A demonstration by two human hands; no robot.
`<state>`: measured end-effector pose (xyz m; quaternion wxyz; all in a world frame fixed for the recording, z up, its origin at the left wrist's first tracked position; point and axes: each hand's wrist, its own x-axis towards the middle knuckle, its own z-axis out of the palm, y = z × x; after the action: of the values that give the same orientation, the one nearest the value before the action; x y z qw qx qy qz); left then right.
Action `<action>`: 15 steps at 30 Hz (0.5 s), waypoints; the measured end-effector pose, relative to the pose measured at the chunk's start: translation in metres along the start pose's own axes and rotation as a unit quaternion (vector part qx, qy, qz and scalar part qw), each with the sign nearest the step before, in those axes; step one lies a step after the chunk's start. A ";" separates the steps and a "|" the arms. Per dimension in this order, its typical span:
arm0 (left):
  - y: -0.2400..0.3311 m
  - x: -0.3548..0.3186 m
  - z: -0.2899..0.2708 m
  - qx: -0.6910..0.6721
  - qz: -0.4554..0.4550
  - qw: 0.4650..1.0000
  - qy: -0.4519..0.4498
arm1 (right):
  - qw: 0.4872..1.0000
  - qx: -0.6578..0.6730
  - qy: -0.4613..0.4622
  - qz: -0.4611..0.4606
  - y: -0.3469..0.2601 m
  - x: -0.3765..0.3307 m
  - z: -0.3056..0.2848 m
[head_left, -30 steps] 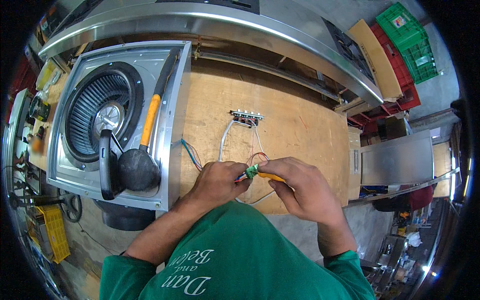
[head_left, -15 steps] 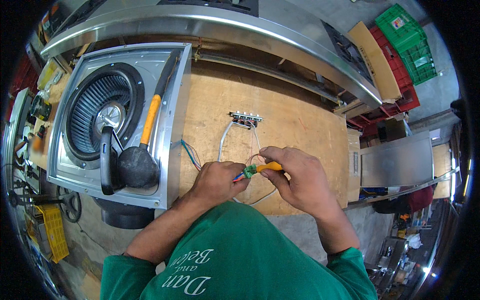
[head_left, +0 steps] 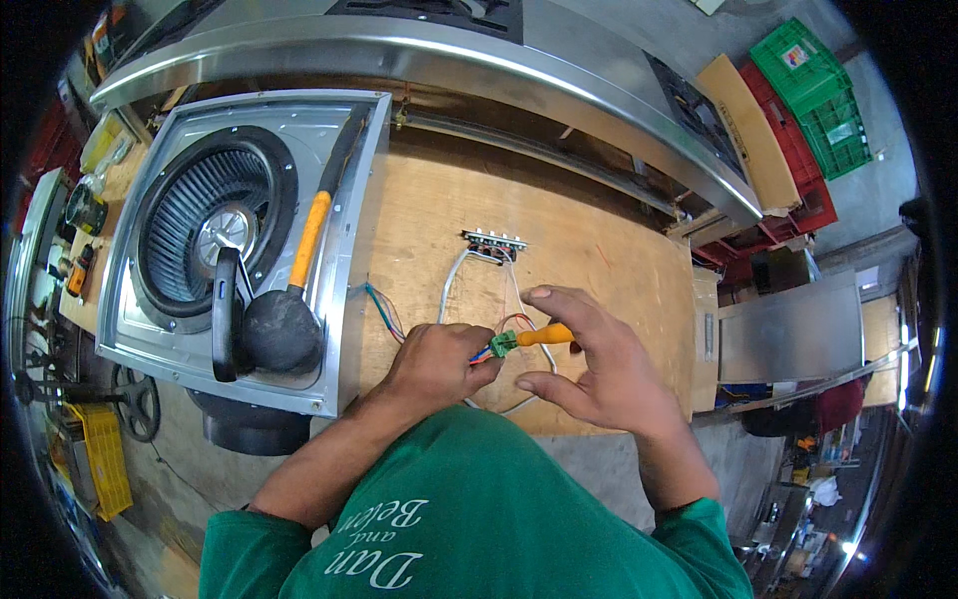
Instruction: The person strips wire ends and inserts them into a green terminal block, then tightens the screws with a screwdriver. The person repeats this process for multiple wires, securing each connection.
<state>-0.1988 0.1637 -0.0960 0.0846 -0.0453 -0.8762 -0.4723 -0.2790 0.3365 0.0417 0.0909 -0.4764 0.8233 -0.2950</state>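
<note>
Counting from the middle of the view, there are two bare hands: the left hand [head_left: 431,365] at seven o'clock, the right hand [head_left: 617,374] at four. One green connector [head_left: 503,344] sits near the centre, one orange-handled tool [head_left: 546,334] toward four. One circuit board [head_left: 494,242] lies at twelve, one blower fan [head_left: 168,225] at ten, one mallet [head_left: 283,331] at nine. Two green crates [head_left: 813,85] show at two, one yellow crate [head_left: 103,461] at eight. Overlapping red crates [head_left: 818,205] defy a sure count.
</note>
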 end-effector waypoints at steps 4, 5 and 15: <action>-0.003 0.004 -0.002 0.004 -0.005 1.000 0.000 | 0.999 0.020 -0.026 -0.033 0.013 -0.001 0.000; -0.003 0.005 -0.003 0.010 -0.005 1.000 -0.002 | 1.000 -0.013 -0.017 0.008 0.012 -0.001 0.000; -0.005 0.003 0.002 0.015 0.014 1.000 0.009 | 1.000 -0.006 0.011 0.026 0.019 0.005 0.006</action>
<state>-0.2027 0.1622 -0.1006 0.0999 -0.0523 -0.8819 -0.4578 -0.2927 0.3374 0.0268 0.0866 -0.4515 0.8382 -0.2932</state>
